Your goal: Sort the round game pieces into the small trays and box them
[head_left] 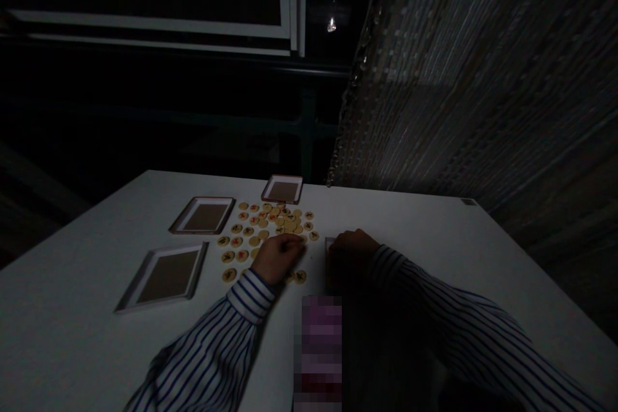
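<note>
Several round yellow game pieces (263, 225) with red or black marks lie scattered on a white table (72, 309). My left hand (276, 257) rests among them, knuckles up and fingers curled down over pieces at its tips. My right hand (352, 243) lies just to the right, fingers bent over the edge of a dark tray (330, 264) that my arm largely hides. Both arms wear blue-striped white sleeves.
Three shallow white-rimmed trays with brown insides sit on the table: one near left (167, 275), one behind it (203, 215), one at the back (282, 189). A beaded curtain (458, 77) hangs at the right. The room is dark.
</note>
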Demonstrator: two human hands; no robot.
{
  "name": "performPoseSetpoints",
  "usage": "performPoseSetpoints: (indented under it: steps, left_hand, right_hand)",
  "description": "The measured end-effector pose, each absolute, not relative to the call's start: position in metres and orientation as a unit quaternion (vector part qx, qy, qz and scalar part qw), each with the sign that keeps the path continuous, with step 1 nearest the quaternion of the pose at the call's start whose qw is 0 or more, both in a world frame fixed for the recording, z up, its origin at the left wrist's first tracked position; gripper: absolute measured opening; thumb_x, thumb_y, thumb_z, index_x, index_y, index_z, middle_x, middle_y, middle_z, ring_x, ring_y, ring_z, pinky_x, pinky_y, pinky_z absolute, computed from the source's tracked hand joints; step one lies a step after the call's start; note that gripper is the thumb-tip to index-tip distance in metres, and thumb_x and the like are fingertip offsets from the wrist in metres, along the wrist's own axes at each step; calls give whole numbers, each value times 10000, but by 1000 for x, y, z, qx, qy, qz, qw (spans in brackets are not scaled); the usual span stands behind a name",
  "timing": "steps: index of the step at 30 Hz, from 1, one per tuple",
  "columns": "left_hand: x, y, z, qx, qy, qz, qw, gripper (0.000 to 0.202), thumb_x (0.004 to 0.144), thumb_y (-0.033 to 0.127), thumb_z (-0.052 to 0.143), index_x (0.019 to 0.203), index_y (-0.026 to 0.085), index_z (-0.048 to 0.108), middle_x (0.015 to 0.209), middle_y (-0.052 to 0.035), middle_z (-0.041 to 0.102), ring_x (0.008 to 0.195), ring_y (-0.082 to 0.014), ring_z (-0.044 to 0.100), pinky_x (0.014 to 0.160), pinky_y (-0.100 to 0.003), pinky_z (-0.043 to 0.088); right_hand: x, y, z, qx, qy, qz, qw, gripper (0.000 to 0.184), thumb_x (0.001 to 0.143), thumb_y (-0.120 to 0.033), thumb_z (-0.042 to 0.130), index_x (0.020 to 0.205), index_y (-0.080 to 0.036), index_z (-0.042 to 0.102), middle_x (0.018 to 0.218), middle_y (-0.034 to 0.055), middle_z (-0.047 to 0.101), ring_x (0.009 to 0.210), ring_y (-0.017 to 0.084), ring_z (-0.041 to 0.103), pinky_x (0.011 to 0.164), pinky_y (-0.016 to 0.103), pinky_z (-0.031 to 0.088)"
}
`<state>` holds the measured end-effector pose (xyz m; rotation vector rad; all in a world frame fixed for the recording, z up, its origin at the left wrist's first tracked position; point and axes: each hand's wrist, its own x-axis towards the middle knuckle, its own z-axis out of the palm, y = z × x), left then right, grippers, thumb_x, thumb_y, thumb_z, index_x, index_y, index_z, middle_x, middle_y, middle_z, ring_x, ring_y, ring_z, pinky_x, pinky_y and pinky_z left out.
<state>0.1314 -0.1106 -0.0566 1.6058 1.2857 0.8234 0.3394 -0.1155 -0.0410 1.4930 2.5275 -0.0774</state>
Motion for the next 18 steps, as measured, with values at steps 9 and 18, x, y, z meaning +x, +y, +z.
performPoseSetpoints:
  steps: [9, 18]
  left_hand:
    - [127, -113, -51, 657, 521, 314, 446, 343, 675, 353, 535, 891, 99, 615, 808, -79, 674, 736, -174, 612, 671, -274, 471]
    - [120, -111, -57, 676, 508, 320, 427, 351, 690, 371, 524, 906, 114, 624, 834, -81, 676, 766, -185, 613, 702, -290, 471]
  right_hand:
    - [341, -115, -42, 491, 863, -14, 118, 311, 800, -411, 380, 807, -241, 641, 862, 58, 656, 785, 213, 598, 622, 300, 391]
    - [342, -113, -40, 497, 858, -32, 127, 287, 799, -412, 404, 883, -264, 635, 941, 58, 643, 877, 205, 569, 673, 295, 379]
